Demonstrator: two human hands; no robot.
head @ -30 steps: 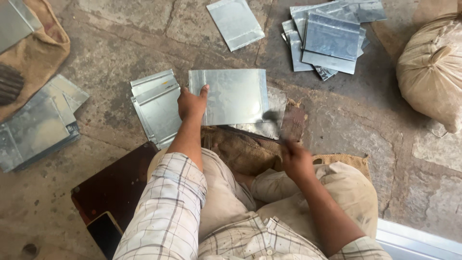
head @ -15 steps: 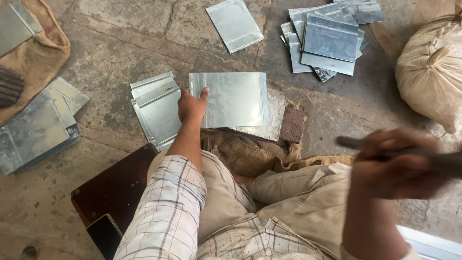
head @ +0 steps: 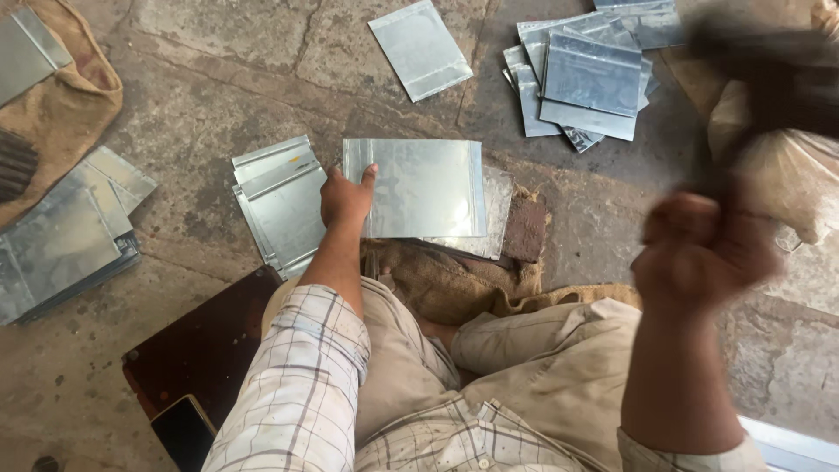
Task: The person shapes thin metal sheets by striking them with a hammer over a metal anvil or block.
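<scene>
Pressing flat on the sheet at frame centre, the left hand lies open, fingers on its left edge. Right hand, mid right, is fisted around a blurred hammer raised toward the upper right.

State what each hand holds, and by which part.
Left hand presses the flat grey metal sheet near its left edge. Right hand grips a blurred dark tool by its handle.

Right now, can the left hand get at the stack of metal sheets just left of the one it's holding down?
Probably yes. The left hand rests on the near-left corner of the flat metal sheet, and the stack of metal sheets lies right beside it on the floor, with nothing between them. It would have to let go of the sheet first.
</scene>
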